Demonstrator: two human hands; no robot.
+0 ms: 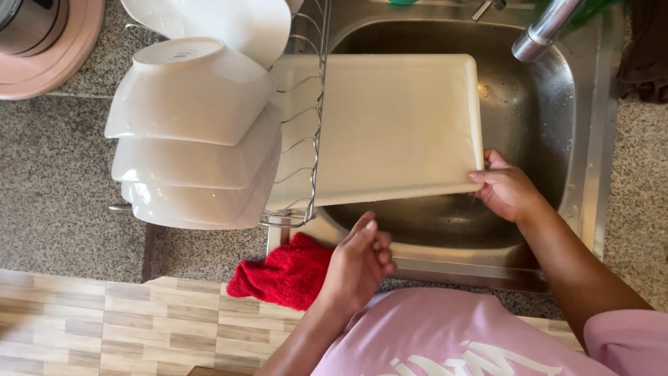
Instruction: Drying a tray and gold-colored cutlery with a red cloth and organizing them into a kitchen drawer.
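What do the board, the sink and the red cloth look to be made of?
Board: probably plastic, matte cream, wet, held at one corner by the right hand. Sink: stainless steel by its look, brushed grey and reflective. Red cloth: terry-like fabric, fuzzy and crumpled.

Below me: speckled grey counter (56,181) | steel sink (591,139), wet, tap (546,28) above | wood-look tile floor (104,327) | daylight from my left

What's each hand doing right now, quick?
Left hand: empty, fingers loosely curled, near the red cloth.
Right hand: closed on the white board corner.
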